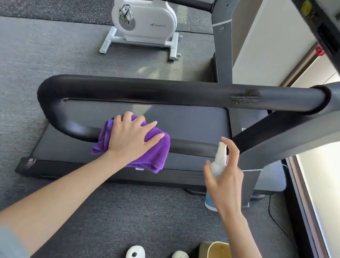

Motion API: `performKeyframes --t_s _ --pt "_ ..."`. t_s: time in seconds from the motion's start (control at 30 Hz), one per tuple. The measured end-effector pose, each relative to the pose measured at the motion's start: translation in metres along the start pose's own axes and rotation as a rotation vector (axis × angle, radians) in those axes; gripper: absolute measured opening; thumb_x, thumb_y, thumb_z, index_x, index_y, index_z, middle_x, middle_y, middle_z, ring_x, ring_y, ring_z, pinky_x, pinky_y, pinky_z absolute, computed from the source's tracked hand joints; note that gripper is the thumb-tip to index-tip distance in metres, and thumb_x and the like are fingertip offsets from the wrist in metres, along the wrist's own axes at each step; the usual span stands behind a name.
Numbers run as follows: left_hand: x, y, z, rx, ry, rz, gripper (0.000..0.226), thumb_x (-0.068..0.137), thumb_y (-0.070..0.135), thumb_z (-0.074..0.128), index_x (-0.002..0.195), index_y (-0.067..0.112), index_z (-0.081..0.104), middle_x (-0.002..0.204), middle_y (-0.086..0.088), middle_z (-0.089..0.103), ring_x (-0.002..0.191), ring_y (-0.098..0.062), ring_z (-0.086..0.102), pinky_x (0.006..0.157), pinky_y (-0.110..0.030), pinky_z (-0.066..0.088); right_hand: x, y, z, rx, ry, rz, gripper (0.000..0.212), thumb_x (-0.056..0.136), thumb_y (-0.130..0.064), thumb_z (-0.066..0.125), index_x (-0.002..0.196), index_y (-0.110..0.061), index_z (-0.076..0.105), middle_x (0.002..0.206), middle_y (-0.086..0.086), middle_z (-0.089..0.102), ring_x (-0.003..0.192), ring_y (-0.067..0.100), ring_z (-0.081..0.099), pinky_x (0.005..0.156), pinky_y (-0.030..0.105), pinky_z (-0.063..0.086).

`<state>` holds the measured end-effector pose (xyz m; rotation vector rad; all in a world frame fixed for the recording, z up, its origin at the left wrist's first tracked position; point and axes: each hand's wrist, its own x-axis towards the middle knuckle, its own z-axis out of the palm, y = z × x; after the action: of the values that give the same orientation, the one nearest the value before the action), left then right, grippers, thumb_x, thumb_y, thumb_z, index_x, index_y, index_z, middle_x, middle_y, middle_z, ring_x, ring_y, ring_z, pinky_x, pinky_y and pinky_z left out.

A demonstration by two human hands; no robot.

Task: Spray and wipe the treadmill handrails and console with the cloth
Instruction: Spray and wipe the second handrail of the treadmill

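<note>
Standing across the grey floor (20,58), the treadmill (187,122) shows its black looped handrail (148,88) nearest the person. The purple cloth (157,151) is draped over the rail's lower bar, pressed there by the left hand (130,138) with fingers spread flat. The right hand (226,181) grips a white spray bottle (218,160) upright, index finger raised above the nozzle.

Our left hand (131,138) presses the purple cloth (156,155) on the near handrail (73,123) — our right hand (226,181) grips the spray bottle (219,158).
</note>
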<state>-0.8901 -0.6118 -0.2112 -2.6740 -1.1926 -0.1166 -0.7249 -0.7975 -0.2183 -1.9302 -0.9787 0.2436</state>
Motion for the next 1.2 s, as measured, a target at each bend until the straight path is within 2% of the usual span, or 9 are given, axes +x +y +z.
performKeyframes --t_s 0.13,0.27,0.37,0.57,0.8,0.93,1.07,1.13,1.2 --pt "0.012 0.026 0.003 -0.042 -0.007 -0.01 0.065 0.095 0.056 0.016 0.103 0.028 0.074 0.091 0.001 0.071 0.089 -0.027 0.056 0.07 -0.036 0.039 -0.005 0.006 -0.005 0.007 -0.03 -0.002 0.063 0.086 -0.002 0.061 0.133 -0.039 0.039 0.066 -0.019 0.047 0.053 0.012 0.048 0.054 0.022 0.037" --pt "0.015 0.036 0.002 -0.045 -0.013 -0.015 0.059 0.097 0.054 0.022 0.102 0.027 0.073 0.095 0.002 0.071 0.094 -0.025 0.055 0.074 -0.036 0.037 -0.004 0.008 -0.014 0.04 -0.066 0.006 0.061 0.083 -0.001 0.059 0.128 -0.039 0.042 0.066 -0.005 0.054 0.055 0.029 0.056 0.057 0.045 0.052" --pt "0.01 0.029 0.002 -0.024 0.0 0.029 0.063 0.096 0.058 0.019 0.099 0.023 0.072 0.098 0.001 0.068 0.097 -0.026 0.053 0.076 -0.038 0.04 -0.001 0.008 -0.017 0.062 -0.059 0.009 0.062 0.084 -0.002 0.058 0.13 -0.04 0.041 0.064 0.007 0.056 0.054 0.032 0.057 0.057 0.047 0.052" --pt "-0.018 -0.013 0.008 0.048 0.139 0.06 0.06 0.087 0.07 0.031 0.112 0.028 0.065 0.113 -0.002 0.062 0.105 -0.034 0.05 0.075 -0.046 0.041 0.006 0.005 -0.017 0.106 -0.051 0.001 0.062 0.085 -0.001 0.058 0.125 -0.044 0.038 0.066 0.014 0.055 0.052 0.035 0.057 0.052 0.05 0.052" --pt "-0.006 0.042 0.009 0.032 0.108 -0.013 0.053 0.092 0.063 0.03 0.113 0.032 0.068 0.11 0.001 0.065 0.103 -0.032 0.053 0.081 -0.047 0.037 0.014 0.014 -0.019 0.077 -0.039 0.015 0.06 0.082 -0.001 0.058 0.125 -0.038 0.039 0.064 0.009 0.055 0.056 0.032 0.056 0.057 0.046 0.051" --pt "0.021 0.105 0.003 -0.006 0.009 0.055 0.061 0.093 0.063 0.015 0.116 0.035 0.065 0.11 0.004 0.065 0.105 -0.029 0.054 0.084 -0.045 0.039 0.016 0.025 -0.031 0.011 0.007 0.016 0.062 0.082 -0.002 0.06 0.128 -0.037 0.04 0.063 -0.005 0.052 0.057 0.017 0.053 0.057 0.032 0.048" --pt "0.032 0.137 0.001 0.015 -0.057 0.136 0.063 0.093 0.064 0.013 0.121 0.032 0.059 0.117 0.001 0.061 0.11 -0.03 0.05 0.086 -0.045 0.038 0.015 0.027 -0.04 0.015 0.003 0.012 0.062 0.082 -0.003 0.061 0.129 -0.037 0.041 0.064 -0.01 0.053 0.065 0.015 0.053 0.054 0.015 0.04" --pt "0.029 0.12 0.002 0.0 -0.046 0.134 0.063 0.091 0.067 0.016 0.114 0.029 0.061 0.114 0.0 0.061 0.107 -0.029 0.05 0.083 -0.044 0.039 0.018 0.023 -0.041 0.022 0.0 0.017 0.061 0.081 -0.003 0.06 0.127 -0.038 0.041 0.06 -0.008 0.05 0.061 0.016 0.052 0.052 0.019 0.041" --pt "0.017 0.087 0.004 -0.006 -0.006 0.109 0.063 0.09 0.069 0.019 0.111 0.028 0.062 0.112 -0.001 0.062 0.104 -0.03 0.05 0.078 -0.043 0.04 0.021 0.019 -0.039 0.017 -0.005 0.018 0.062 0.081 -0.002 0.06 0.125 -0.041 0.04 0.055 -0.002 0.048 0.055 0.02 0.05 0.054 0.031 0.045"
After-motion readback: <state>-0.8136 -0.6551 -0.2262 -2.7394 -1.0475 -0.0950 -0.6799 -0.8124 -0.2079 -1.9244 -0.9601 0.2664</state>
